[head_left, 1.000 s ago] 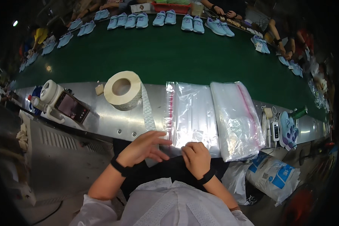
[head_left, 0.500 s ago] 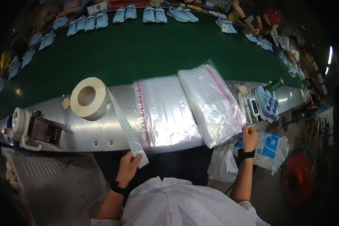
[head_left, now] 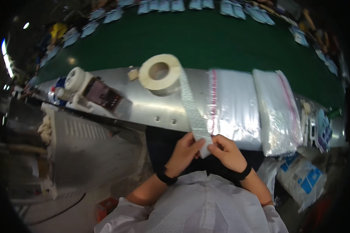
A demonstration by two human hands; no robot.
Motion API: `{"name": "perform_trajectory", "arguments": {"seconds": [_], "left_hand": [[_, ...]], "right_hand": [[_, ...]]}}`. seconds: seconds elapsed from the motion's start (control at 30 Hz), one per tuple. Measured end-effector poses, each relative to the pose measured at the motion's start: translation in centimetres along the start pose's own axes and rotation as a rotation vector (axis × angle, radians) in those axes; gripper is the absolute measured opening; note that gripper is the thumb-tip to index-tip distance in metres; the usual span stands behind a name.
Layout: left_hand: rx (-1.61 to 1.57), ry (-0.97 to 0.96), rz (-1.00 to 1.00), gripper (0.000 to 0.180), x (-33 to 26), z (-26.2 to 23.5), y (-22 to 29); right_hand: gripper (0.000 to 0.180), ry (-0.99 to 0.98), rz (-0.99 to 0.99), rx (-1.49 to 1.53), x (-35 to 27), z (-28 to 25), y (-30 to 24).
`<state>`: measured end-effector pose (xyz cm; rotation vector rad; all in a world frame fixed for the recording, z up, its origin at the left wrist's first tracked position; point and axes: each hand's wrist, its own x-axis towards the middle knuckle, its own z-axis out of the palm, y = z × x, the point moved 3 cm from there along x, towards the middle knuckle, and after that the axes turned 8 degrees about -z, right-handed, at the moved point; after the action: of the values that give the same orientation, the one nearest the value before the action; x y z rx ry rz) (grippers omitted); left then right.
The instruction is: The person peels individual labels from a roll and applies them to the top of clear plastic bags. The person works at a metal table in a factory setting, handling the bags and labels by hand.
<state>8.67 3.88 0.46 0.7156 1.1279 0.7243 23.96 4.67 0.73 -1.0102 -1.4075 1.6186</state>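
A large roll of white labels (head_left: pixel 145 76) stands on the metal ledge, and its printed label strip (head_left: pixel 189 105) runs down toward me past the ledge's edge. My left hand (head_left: pixel 182 152) is closed on the strip near its loose end, thumb on top. From the other side my right hand (head_left: pixel 228 154) pinches the same end, its thumb pressed on the strip's edge. Just beyond my right hand lies a stack of clear plastic bags (head_left: pixel 239 108) with a red seal line. A second stack of clear bags (head_left: pixel 277 116) lies to its right.
A phone (head_left: pixel 101 94) leans on a white holder (head_left: pixel 74 79) at the left. A green conveyor belt (head_left: pixel 221 42) runs beyond the ledge, with light blue shoes (head_left: pixel 231 8) along its far side. More shoes (head_left: pixel 323 130) sit right. A grey metal box (head_left: pixel 97 155) is at lower left.
My right hand has left the corner of the right bag stack and come to the strip's end beside my left hand. The view has turned left, so things appear farther right.
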Motion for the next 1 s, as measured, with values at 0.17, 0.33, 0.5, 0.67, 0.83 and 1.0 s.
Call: {"name": "perform_trajectory", "arguments": {"seconds": [0.17, 0.33, 0.5, 0.67, 0.83, 1.0], "left_hand": [[0.79, 0.617, 0.867, 0.026, -1.7, 0.8, 2.5], [0.58, 0.357, 0.588, 0.016, -0.4, 0.7, 1.6], [0.525, 0.33, 0.492, 0.012, 0.3, -0.4, 2.8], [0.603, 0.262, 0.525, 0.013, 0.4, -0.2, 2.6], [0.506, 0.258, 0.405, 0.012, 0.3, -0.5, 2.9], [0.395, 0.156, 0.278, 0.01, 0.8, -1.8, 2.9]], "right_hand": [[0.008, 0.051, -0.001, -0.147, 0.4, -0.7, 0.7], [0.01, 0.126, -0.152, -0.111, 2.2, 0.3, 0.7], [0.013, 0.137, -0.127, -0.188, 2.3, 0.4, -0.1], [0.015, 0.168, -0.104, -0.273, 2.0, 0.1, -0.2], [0.014, 0.217, -0.411, -0.626, 2.8, 1.2, -1.1], [0.014, 0.186, -0.296, -0.434, 2.3, 1.5, -1.2]]}}
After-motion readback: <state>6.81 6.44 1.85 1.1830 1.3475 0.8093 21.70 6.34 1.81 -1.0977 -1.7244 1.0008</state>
